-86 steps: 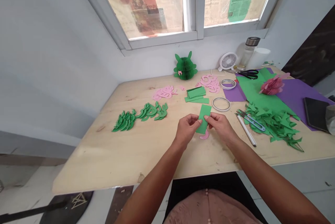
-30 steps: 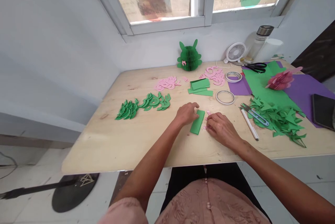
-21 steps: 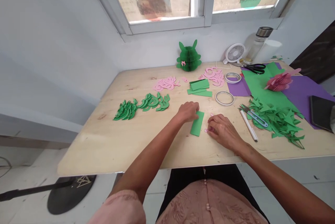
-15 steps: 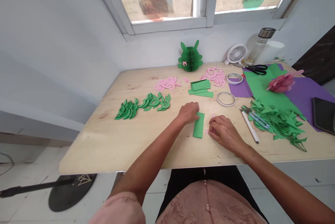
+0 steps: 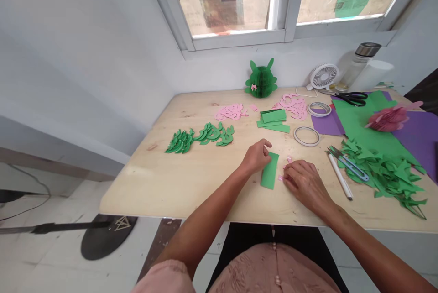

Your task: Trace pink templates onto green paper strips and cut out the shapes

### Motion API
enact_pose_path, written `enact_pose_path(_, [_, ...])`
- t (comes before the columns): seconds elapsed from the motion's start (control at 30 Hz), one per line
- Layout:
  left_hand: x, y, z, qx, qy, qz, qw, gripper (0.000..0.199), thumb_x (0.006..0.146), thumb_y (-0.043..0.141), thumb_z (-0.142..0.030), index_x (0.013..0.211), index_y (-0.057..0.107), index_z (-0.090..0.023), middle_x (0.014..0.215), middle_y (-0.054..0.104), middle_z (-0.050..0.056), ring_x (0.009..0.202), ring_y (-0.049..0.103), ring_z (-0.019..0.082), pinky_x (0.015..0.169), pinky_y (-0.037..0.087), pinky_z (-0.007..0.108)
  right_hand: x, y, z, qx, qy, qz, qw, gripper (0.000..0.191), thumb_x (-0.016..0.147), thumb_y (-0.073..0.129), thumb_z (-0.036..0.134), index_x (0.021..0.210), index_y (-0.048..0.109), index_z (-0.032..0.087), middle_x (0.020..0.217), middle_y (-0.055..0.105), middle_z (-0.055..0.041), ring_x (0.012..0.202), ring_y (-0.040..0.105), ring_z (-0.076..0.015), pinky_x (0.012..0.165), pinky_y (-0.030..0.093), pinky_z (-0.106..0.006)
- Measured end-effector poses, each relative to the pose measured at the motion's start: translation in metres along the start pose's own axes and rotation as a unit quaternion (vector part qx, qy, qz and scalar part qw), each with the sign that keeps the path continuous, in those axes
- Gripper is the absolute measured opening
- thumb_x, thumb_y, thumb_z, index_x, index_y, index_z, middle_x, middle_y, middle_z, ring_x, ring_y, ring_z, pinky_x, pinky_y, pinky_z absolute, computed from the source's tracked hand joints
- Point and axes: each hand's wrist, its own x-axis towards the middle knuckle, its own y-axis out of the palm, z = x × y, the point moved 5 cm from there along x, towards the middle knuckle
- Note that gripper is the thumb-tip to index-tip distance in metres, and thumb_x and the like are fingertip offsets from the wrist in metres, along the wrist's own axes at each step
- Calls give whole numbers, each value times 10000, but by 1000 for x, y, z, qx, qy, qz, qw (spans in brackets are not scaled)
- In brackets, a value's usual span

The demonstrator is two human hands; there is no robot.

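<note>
Green rectangular paper strip [image 5: 270, 170] lies flat on the pale wooden tabletop [image 5: 191, 183], between the two hands. Left hand [image 5: 256, 157] sits at its top left corner, fingers curled down onto the edge; looks like it's pinning the strip so it won't slide. Nothing gripped, just pressing.

Right hand [image 5: 304, 182] is just right of the strip, fingertips bunched low on a small pink paper cutout [image 5: 286, 168] that lies close beside the strip's right edge. Can't tell whether it's pinched or only touched; most of the piece is hidden under the fingers.

Outward from the right hand: white pen [image 5: 340, 176] and small green-handled snips [image 5: 349, 166] just to its right, snips resting on the pile of green paper offcuts [image 5: 383, 172]. Beyond the hands: roll of clear tape [image 5: 306, 136], stack of green paper strips [image 5: 273, 118], loose pink curved cutouts [image 5: 231, 112]. Left of the left hand, well apart: a row of green curved cutouts [image 5: 201, 137], fanned out, probably sorted for reach. Finished green honeycomb paper figure [image 5: 261, 80] stands at the far edge.
</note>
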Motion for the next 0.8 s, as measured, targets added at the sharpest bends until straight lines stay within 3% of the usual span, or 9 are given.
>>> enact_pose_path(0.17, [-4,2,11,-93,-22,-21,995,356,630,593,-40,964,603,-162,603,520,-71,543,519,99,532,403,205,-2,-1,-2,-3,1,-10,1000,148,891,548,229,766,614,186,839,680,-69,910,562,-235,793,341,-362])
enact_pose_path(0.33, [-10,3,16,-151,-32,-38,987,394,626,580,-28,994,613,-164,623,509,-70,512,488,76,526,397,192,3,-5,-22,-46,100,-12,994,136,884,541,280,877,643,189,907,692,-80,878,561,-250,732,333,-352])
enact_pose_path(0.47, [-12,5,16,-166,-35,-52,984,419,613,574,-9,998,616,-170,640,510,-68,520,474,70,536,379,185,17,-3,-39,-81,187,28,979,183,877,531,319,885,659,189,913,692,-91,890,572,-266,710,323,-358])
enact_pose_path(0.67, [-14,8,15,-162,-38,-70,983,429,602,568,7,988,618,-173,651,522,-62,558,492,80,565,382,190,33,4,-44,-120,219,86,964,188,833,549,346,860,648,189,941,681,-102,946,562,-285,726,306,-369])
enact_pose_path(0.8, [-15,9,14,-158,-40,-79,983,439,598,562,20,986,619,-178,656,532,-61,589,507,85,575,388,186,38,8,-47,-80,250,102,959,132,810,537,297,780,610,192,893,679,-96,916,571,-276,708,296,-363])
